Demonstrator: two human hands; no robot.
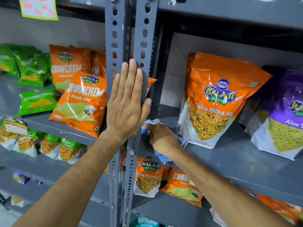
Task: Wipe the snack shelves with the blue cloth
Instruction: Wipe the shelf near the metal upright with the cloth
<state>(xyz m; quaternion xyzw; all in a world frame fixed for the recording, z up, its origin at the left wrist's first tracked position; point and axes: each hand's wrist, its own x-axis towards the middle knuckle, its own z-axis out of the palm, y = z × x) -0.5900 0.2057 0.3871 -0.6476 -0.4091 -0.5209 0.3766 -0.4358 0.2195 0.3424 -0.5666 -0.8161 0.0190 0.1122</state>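
Observation:
My right hand [159, 136] presses the blue checked cloth [151, 122] onto the left end of the grey right-hand shelf [229, 154], next to the upright posts. The cloth shows above the fingers and again below the wrist. My left hand [127, 102] lies flat, fingers apart, against the two grey perforated posts [129, 30] and holds nothing. An orange Tikha Mitha Mix bag [214, 102] stands just right of the cloth hand.
A purple Aloo bag [282, 122] stands at the far right. Orange Crunchem bags [82, 102] and green bags [32, 66] fill the left shelf [54, 126]. More snack bags [149, 176] sit on the lower shelves. A yellow-edged label [39, 7] hangs top left.

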